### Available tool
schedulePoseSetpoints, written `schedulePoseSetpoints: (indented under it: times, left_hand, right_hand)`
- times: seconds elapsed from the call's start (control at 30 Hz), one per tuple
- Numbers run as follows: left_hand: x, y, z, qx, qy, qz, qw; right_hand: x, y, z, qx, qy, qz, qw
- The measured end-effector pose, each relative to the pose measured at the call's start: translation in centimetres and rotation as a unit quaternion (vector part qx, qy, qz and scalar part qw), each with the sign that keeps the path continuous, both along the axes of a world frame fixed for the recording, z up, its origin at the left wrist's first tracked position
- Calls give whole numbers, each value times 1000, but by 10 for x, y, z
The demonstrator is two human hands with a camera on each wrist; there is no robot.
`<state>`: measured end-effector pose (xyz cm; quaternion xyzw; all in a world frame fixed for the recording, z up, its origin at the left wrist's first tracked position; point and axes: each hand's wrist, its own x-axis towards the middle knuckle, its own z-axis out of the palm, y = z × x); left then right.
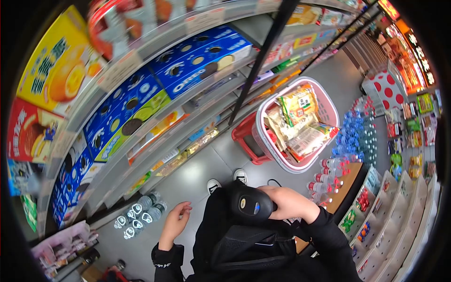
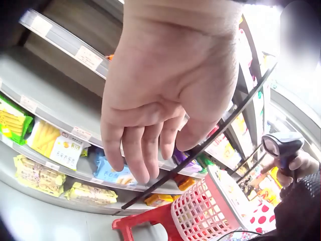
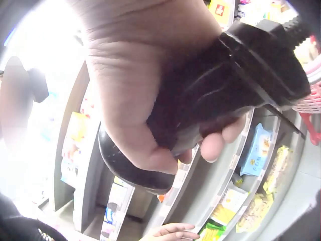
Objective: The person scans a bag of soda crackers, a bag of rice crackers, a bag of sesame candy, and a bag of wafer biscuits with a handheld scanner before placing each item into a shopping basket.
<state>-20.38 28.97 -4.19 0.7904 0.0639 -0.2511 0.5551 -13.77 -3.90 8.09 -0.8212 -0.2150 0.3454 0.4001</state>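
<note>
A black handheld barcode scanner is gripped by my right hand, held up in front of my chest. In the right wrist view the fingers wrap round the scanner's handle, whose cable end points up and right. My left hand hangs beside my body above the floor with relaxed fingers and nothing in it. The left wrist view shows its palm bare, in front of the snack shelves. Ahead of me, a pink and white basket filled with snack packets sits on a red stool.
Shelves with blue Oreo boxes and yellow boxes curve along the left. Packs of bottled water stand on the floor at lower left. More bottles and a compartmented candy rack line the right side. A polka-dotted box is farther back.
</note>
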Motion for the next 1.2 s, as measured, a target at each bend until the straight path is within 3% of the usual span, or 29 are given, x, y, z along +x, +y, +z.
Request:
schedulePoseSetpoints:
  times: [0.27,0.4,0.47,0.53,0.6,0.7,0.77,0.8,0.87,0.97,1.13,1.2]
  left_hand:
    - [68,-64,21,22,-28,-101,994]
    - [104,-131,46,16,-29,-147,989]
    - [124,-175,59,-3,-95,-167,981]
    - [141,-221,60,19,-142,-204,968]
    - [156,-266,56,42,-187,-237,952]
    - [186,-322,23,66,-255,-267,927]
    - [208,-348,-6,294,-125,-423,848]
    - [214,-356,-15,298,-118,-424,847]
    - [222,-367,-33,462,-56,-467,752]
    - [230,-373,-55,527,-18,-431,732]
    - [235,-383,-73,567,19,-426,705]
    - [231,-382,-71,576,-52,-407,707]
  right_hand:
    - [-30,-56,6,2,-33,-148,988]
    - [-39,-97,14,26,-42,-234,971]
    - [-43,-120,14,32,-50,-279,959]
    - [-49,-149,7,15,4,-383,924]
    - [-55,-174,-6,29,-7,-416,909]
    - [-57,-203,-13,89,-10,-525,846]
    - [-59,-223,-19,96,-2,-518,850]
    - [-60,-232,-22,101,5,-513,853]
    - [-58,-244,-27,110,25,-528,842]
    - [-56,-268,-42,95,45,-472,875]
    - [-48,-292,-60,111,107,-454,878]
    - [-45,-297,-63,104,121,-441,883]
